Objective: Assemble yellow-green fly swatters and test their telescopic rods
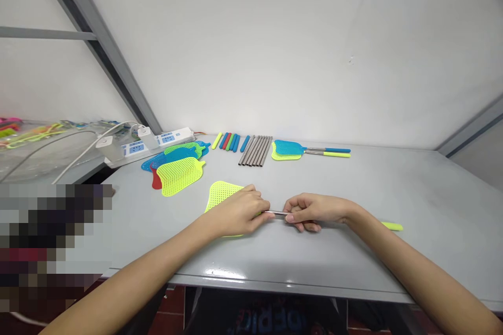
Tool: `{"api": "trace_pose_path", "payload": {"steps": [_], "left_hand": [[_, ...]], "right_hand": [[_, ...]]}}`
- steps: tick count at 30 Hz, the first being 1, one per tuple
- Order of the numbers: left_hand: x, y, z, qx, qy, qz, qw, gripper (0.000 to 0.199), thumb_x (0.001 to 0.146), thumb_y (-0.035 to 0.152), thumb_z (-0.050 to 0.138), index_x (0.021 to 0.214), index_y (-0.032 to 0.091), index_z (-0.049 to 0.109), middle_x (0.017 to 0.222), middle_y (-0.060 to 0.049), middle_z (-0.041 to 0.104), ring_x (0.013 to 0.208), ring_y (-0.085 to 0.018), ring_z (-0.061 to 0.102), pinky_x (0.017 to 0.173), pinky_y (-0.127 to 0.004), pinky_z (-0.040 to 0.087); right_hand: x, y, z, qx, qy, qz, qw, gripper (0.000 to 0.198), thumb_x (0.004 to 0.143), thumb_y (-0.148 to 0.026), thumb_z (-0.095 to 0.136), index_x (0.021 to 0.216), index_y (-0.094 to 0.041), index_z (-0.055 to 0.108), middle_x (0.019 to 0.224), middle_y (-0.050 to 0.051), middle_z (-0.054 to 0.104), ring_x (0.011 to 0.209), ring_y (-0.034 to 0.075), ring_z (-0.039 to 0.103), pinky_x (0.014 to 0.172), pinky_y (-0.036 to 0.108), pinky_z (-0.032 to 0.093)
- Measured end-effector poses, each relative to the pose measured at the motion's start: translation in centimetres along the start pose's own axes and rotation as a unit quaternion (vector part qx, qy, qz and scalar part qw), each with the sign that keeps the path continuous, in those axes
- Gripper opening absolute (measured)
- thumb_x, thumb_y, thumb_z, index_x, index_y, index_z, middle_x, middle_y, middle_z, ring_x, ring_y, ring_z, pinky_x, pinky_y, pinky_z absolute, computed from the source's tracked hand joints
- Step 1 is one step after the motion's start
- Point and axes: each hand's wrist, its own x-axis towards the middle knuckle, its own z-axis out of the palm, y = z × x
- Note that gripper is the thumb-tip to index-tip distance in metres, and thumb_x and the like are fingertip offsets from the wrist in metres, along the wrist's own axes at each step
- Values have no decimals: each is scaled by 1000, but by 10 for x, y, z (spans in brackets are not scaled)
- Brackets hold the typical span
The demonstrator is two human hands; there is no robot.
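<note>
My left hand [239,212] is closed over the narrow end of a yellow-green perforated fly swatter head [220,194], covering much of it. From its fingertips a thin metal tube [279,213] runs across to my right hand [308,210], whose thumb and fingers pinch the tube. The joint between head and tube is hidden under my left fingers. To the right, beyond my right wrist and partly behind the forearm, lies a yellow-green handle grip [393,226] on the grey table [314,261].
At the back left lie several loose swatter heads [181,177] beside a power strip [157,141]. Coloured grips [228,142] and metal tubes [255,152] line the back middle. Swatters with blue and yellow-green handles [338,153] lie right of them. A person, pixelated, is at the left.
</note>
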Motion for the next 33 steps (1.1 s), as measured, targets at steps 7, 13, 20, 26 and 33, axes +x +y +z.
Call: {"api": "trace_pose_path", "payload": {"steps": [7, 13, 20, 26, 33], "left_hand": [[-2, -3, -9, -29, -8, -20, 999, 33, 84, 34, 32, 61, 16, 47, 54, 0, 49, 59, -12, 44, 65, -26, 30], [-5, -11, -13, -40, -3, -34, 999, 31, 82, 33, 35, 59, 17, 47, 58, 0, 51, 60, -12, 44, 68, -27, 30], [-9, -20, -15, -59, -20, -37, 997, 20, 81, 25, 36, 69, 17, 51, 66, 1, 53, 62, -12, 45, 72, -28, 28], [-9, -15, -9, -43, -5, -39, 998, 21, 81, 24, 36, 65, 17, 48, 62, 1, 50, 64, -13, 44, 72, -28, 27], [-9, -11, -8, -39, 5, -32, 999, 26, 83, 22, 32, 62, 16, 47, 58, 1, 48, 61, -12, 42, 70, -29, 26]], "right_hand": [[-4, 2, -11, -28, 18, 23, 999, 32, 73, -38, 51, 81, -9, 61, 52, -2, 48, 36, 2, 34, 37, 17, 26], [-11, -2, -19, -64, 48, 32, 996, 34, 71, -39, 54, 85, -10, 63, 57, 0, 51, 40, 3, 37, 40, 18, 28], [-18, -2, -33, -98, 61, 39, 993, 36, 70, -42, 53, 86, -10, 61, 56, -1, 50, 40, 3, 32, 38, 20, 23], [-21, -2, -38, -151, 70, 47, 985, 34, 70, -43, 51, 78, -11, 59, 54, -2, 45, 42, 5, 32, 40, 20, 24], [-16, 3, -36, -123, 63, 14, 990, 32, 74, -41, 47, 70, -10, 58, 50, -5, 31, 42, 4, 24, 39, 20, 17]]}}
